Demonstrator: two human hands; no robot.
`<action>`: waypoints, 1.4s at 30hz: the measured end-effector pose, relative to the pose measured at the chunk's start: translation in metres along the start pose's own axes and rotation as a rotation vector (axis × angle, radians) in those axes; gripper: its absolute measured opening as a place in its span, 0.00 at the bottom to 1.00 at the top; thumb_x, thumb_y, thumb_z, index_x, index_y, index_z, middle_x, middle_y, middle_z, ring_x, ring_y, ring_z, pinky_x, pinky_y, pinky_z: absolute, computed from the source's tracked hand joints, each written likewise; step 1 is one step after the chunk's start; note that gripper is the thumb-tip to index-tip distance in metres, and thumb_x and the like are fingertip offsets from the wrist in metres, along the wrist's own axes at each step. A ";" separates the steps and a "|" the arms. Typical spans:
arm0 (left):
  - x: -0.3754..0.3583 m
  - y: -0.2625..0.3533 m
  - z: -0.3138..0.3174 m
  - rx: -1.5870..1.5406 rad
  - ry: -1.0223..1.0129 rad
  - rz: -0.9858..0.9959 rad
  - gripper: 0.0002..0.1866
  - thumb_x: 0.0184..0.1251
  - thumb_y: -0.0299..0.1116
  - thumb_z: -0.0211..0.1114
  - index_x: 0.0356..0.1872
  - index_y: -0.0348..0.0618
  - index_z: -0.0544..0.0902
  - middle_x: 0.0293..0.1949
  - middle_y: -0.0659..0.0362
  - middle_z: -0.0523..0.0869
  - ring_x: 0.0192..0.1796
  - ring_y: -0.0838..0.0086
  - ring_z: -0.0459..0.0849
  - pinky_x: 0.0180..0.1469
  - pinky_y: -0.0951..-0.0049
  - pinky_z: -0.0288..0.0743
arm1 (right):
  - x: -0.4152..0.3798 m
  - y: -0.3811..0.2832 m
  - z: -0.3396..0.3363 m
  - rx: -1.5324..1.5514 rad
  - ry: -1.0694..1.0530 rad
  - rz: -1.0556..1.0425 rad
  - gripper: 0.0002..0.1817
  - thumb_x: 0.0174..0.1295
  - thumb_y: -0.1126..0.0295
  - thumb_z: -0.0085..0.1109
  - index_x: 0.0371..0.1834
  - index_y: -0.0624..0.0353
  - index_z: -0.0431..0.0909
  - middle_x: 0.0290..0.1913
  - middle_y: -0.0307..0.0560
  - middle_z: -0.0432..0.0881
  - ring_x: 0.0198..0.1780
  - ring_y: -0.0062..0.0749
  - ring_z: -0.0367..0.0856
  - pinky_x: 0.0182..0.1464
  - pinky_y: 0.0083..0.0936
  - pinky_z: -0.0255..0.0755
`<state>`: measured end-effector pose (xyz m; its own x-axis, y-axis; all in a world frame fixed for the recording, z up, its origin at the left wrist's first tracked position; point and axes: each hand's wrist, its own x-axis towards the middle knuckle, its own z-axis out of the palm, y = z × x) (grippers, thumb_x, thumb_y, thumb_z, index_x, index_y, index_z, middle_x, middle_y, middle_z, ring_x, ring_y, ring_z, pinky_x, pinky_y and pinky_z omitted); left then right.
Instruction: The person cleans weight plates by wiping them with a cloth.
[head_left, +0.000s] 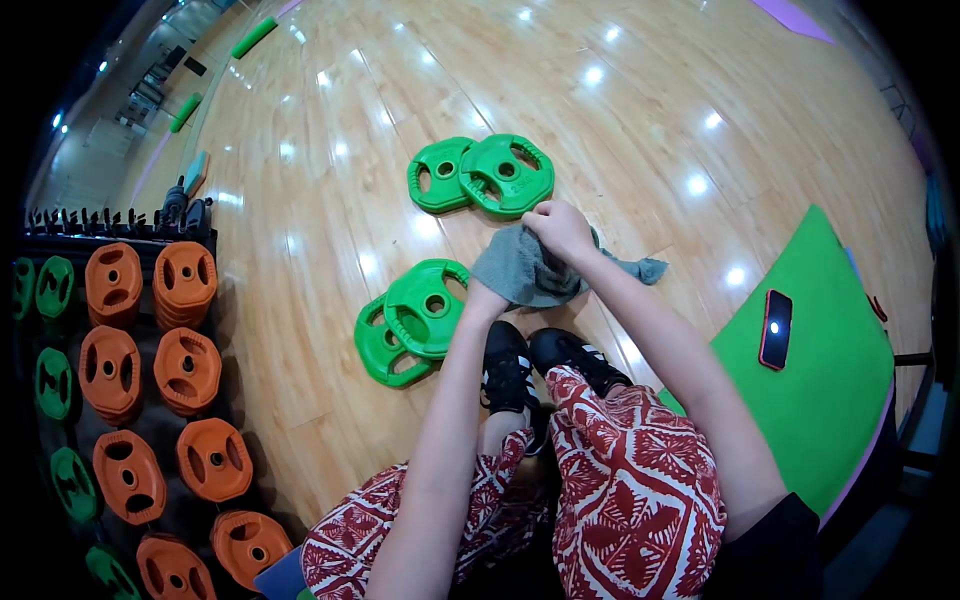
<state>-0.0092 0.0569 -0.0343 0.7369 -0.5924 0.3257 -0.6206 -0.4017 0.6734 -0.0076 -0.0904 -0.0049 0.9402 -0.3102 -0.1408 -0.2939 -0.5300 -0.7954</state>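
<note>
A grey cloth (535, 268) is bunched between my two hands, one end trailing off to the right. My right hand (562, 230) is closed on its upper edge. My left hand (486, 300) goes in under the cloth at its left side; the fingers are hidden. Just beyond my right hand, two green weight plates lie overlapped on the floor: an upper plate (508, 176) and a lower plate (437, 175). Left of my left wrist is a second overlapped green pair, with a top plate (424, 310) resting partly over another plate (382, 345).
A black rack at the left holds several orange plates (110, 368) and green plates (54, 384). To the right, a phone (776, 330) lies on a green mat (815, 420). My black shoes (508, 370) stand on the wooden floor (640, 140) close below the cloth.
</note>
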 end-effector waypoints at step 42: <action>0.036 -0.016 0.001 -0.311 -0.202 -0.361 0.15 0.56 0.31 0.56 0.45 0.38 0.77 0.45 0.55 0.80 0.49 0.68 0.77 0.51 0.71 0.69 | 0.037 0.042 -0.037 0.127 -0.526 -0.113 0.26 0.49 0.43 0.49 0.34 0.54 0.81 0.31 0.55 0.80 0.37 0.43 0.78 0.43 0.31 0.69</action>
<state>0.0275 0.0414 -0.0339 0.8036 -0.5900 -0.0779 -0.2046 -0.3967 0.8949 0.0085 -0.1535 -0.0220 0.9335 0.1968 -0.2998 -0.1936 -0.4272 -0.8832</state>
